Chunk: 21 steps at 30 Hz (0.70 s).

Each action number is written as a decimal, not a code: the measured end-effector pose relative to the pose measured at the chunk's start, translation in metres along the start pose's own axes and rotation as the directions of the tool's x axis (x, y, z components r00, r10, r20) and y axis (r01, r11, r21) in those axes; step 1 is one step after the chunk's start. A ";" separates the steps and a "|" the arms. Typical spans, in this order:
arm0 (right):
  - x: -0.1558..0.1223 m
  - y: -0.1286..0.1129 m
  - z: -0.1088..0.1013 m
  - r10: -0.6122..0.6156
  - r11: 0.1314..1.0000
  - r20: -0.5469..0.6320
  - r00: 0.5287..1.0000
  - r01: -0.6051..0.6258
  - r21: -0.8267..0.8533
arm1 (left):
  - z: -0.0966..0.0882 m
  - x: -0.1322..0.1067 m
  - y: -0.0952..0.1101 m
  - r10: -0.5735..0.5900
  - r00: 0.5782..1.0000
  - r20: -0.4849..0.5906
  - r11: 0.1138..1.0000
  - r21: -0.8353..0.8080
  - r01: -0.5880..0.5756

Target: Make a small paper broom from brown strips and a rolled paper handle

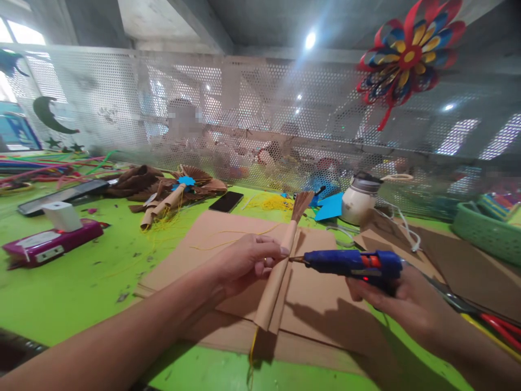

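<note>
My left hand (248, 260) pinches a rolled brown paper tube (274, 279) near its middle. Pleated brown paper (303, 205) fans out of the tube's far end, and a yellow string (253, 350) hangs from its near end. In my right hand (411, 304) is a blue hot glue gun (345, 262), its fingers wrapped round the handle. The nozzle points left, at the tube's edge right beside my left fingertips; whether it touches the paper I cannot tell. Beneath the tube lie stacked brown paper sheets (228, 233) on the green table (134, 260).
Left are a purple power strip (52, 241) with a white plug and several finished paper tubes (163, 206). A phone (227, 201), blue paper (330, 206) and a white jar (360, 201) stand farther back. Red-handled scissors (488, 320) and a green basket (480, 233) are at right.
</note>
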State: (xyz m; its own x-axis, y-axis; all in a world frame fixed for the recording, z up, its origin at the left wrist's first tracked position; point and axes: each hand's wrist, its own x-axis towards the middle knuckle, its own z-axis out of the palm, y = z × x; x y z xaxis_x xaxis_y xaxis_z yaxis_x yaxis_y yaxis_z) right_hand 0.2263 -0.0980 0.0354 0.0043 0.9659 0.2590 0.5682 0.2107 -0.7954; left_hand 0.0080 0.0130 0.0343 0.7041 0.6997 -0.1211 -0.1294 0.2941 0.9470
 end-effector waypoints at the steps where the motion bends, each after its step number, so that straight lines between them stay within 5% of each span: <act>1: -0.001 -0.001 0.001 -0.002 1.000 0.002 1.000 0.002 -0.012 | 0.000 0.000 0.000 -0.002 1.000 -0.002 1.000 -0.001 0.002; 7: -0.006 0.002 -0.002 -0.071 0.993 0.112 0.991 0.080 -0.083 | 0.000 0.001 0.000 0.005 1.000 -0.028 1.000 -0.011 -0.005; 15: -0.004 0.009 -0.002 -0.102 0.986 0.043 0.994 0.107 -0.125 | 0.001 0.001 -0.001 -0.027 0.998 -0.063 0.999 0.032 0.030; 21: -0.008 0.002 0.000 -0.093 0.975 0.097 0.991 0.111 -0.192 | 0.001 0.001 -0.001 -0.037 0.997 -0.063 0.999 -0.001 0.037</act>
State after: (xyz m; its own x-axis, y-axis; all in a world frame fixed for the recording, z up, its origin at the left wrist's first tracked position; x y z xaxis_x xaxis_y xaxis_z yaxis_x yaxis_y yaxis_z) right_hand 0.2276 -0.1057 0.0320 -0.1284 0.9520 0.2780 0.7128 0.2835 -0.6416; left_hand 0.0095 0.0129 0.0339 0.6632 0.7277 -0.1749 -0.1040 0.3210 0.9414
